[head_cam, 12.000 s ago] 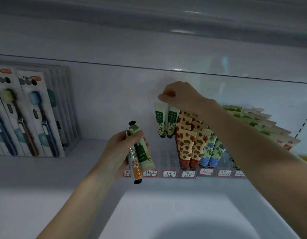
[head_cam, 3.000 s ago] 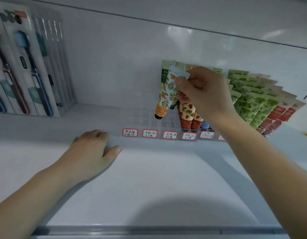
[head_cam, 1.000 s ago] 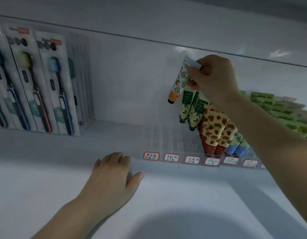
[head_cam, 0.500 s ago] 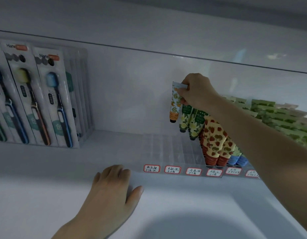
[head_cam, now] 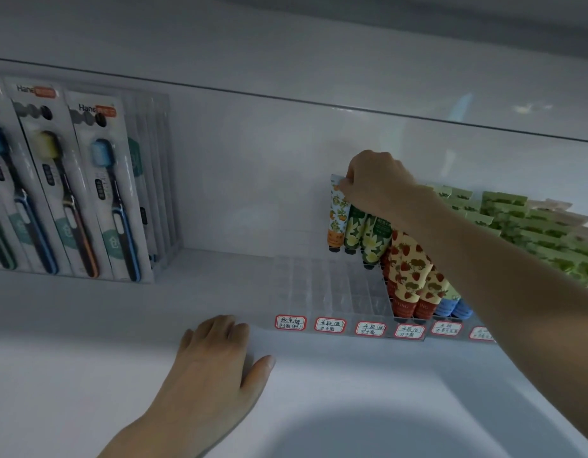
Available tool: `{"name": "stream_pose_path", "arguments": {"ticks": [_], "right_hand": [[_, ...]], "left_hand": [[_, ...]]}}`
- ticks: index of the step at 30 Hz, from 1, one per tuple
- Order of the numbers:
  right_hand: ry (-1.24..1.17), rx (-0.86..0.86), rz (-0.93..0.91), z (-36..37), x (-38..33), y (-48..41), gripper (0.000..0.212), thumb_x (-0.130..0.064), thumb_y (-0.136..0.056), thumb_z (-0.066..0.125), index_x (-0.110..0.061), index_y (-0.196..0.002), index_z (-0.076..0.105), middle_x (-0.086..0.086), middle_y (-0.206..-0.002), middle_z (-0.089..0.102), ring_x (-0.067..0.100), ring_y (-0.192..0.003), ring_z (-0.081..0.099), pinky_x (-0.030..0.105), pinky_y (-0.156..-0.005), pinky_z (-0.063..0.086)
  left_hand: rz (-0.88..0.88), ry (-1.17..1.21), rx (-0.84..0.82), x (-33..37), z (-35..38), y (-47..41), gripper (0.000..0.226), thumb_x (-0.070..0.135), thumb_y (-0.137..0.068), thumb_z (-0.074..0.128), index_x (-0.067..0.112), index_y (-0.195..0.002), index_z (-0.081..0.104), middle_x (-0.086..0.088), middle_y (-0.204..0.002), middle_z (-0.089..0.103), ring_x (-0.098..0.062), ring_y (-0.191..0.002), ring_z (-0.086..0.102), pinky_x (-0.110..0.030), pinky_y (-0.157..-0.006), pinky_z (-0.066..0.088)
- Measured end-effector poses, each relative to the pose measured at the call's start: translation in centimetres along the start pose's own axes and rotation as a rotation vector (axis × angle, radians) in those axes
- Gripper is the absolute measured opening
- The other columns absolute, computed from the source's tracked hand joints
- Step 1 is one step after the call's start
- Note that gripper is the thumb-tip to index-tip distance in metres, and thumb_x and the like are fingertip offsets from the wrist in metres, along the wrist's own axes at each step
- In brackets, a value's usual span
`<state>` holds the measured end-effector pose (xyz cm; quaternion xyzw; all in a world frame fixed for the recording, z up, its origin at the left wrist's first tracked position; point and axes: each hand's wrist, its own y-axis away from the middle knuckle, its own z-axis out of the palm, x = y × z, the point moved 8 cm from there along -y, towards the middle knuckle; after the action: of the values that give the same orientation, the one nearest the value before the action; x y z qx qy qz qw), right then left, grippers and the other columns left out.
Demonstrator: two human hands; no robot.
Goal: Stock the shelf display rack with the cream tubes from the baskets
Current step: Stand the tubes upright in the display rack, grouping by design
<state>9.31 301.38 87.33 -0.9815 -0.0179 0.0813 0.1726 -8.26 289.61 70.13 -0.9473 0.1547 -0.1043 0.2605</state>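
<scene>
Right hand (head_cam: 375, 183) pinches top of orange-print cream tube (head_cam: 336, 216), upright at rack (head_cam: 332, 285) back, beside green tubes (head_cam: 368, 233). Left hand (head_cam: 216, 361) flat, fingers relaxed, on shelf (head_cam: 87, 358).

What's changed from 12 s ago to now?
The right grip lowered the orange-print tube, still pinched, to the rack beside the green tubes. The left grip, holding two tubes earlier, now rests flat and empty on the shelf. The toothbrush packs are unchanged.
</scene>
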Motion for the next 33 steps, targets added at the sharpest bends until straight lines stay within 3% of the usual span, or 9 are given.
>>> {"name": "stream_pose_path", "arguments": {"ticks": [3, 7, 11, 14, 18, 23, 33], "right_hand": [[-0.013, -0.016, 0.016, 0.2, 0.2, -0.6, 0.016, -0.004, -0.093, 0.045, -0.006, -0.078, 0.051, 0.007, -0.072, 0.053, 0.027, -0.075, 0.057, 0.025, -0.053, 0.042], [-0.053, -0.082, 0.047, 0.9, 0.5, -1.3, 0.020, -0.002, -0.091, 0.052, -0.008, -0.073, 0.047, 0.014, -0.080, 0.060, 0.028, -0.071, 0.060, 0.035, -0.069, 0.055], [-0.050, -0.066, 0.065, 0.9, 0.7, -1.1, 0.026, -0.001, -0.092, 0.048, -0.009, -0.068, 0.044, 0.012, -0.074, 0.058, 0.023, -0.060, 0.054, 0.029, -0.061, 0.051], [-0.111, -0.080, 0.064, 0.9, 0.6, -0.7, 0.021, 0.000, -0.093, 0.046, -0.006, -0.073, 0.048, 0.017, -0.088, 0.063, 0.029, -0.078, 0.063, 0.035, -0.074, 0.056], [-0.202, -0.104, 0.077, 0.6, 0.6, 0.0, 0.010, -0.001, -0.091, 0.052, 0.002, -0.099, 0.057, 0.020, -0.097, 0.065, 0.031, -0.091, 0.065, 0.041, -0.083, 0.055], [-0.288, -0.074, 0.041, 0.1, 0.6, 0.9, 0.022, -0.013, -0.094, 0.051, 0.007, -0.100, 0.059, 0.021, -0.089, 0.067, 0.034, -0.078, 0.068, 0.044, -0.073, 0.058], [-0.265, -0.003, -0.021, -1.0, 0.2, 1.2, 0.029, -0.019, -0.095, 0.052, 0.009, -0.101, 0.060, 0.023, -0.091, 0.068, 0.035, -0.081, 0.067, 0.046, -0.079, 0.055]], "left_hand": [[-0.003, -0.007, -0.001, 0.0, 0.0, 0.1, 0.041, 0.048, -0.070, 0.043, 0.012, -0.065, 0.061, -0.005, -0.073, 0.063, -0.028, -0.062, 0.063, -0.038, -0.050, 0.053], [-0.002, 0.002, 0.019, 0.0, -0.2, 0.0, 0.041, 0.048, -0.070, 0.043, 0.012, -0.065, 0.061, -0.004, -0.072, 0.062, -0.027, -0.062, 0.064, -0.037, -0.050, 0.052], [-0.004, 0.003, 0.008, 0.0, -0.1, 0.1, 0.041, 0.048, -0.070, 0.043, 0.011, -0.065, 0.061, -0.005, -0.073, 0.063, -0.028, -0.063, 0.064, -0.038, -0.050, 0.052], [-0.003, -0.004, 0.010, 0.0, -0.1, 0.0, 0.042, 0.048, -0.070, 0.043, 0.011, -0.064, 0.061, -0.005, -0.072, 0.063, -0.028, -0.062, 0.064, -0.038, -0.050, 0.052], [-0.001, -0.005, 0.007, 0.0, 0.0, 0.0, 0.043, 0.048, -0.070, 0.043, 0.010, -0.064, 0.062, -0.006, -0.071, 0.063, -0.029, -0.062, 0.064, -0.039, -0.050, 0.053], [0.008, -0.004, 0.018, -0.1, 0.1, 0.0, 0.044, 0.048, -0.070, 0.043, 0.009, -0.064, 0.062, -0.007, -0.070, 0.062, -0.031, -0.061, 0.064, -0.038, -0.050, 0.054], [0.004, 0.012, 0.023, -0.2, 0.1, 0.0, 0.043, 0.048, -0.069, 0.044, 0.009, -0.063, 0.062, -0.006, -0.068, 0.062, -0.030, -0.058, 0.062, -0.037, -0.049, 0.053]]}}
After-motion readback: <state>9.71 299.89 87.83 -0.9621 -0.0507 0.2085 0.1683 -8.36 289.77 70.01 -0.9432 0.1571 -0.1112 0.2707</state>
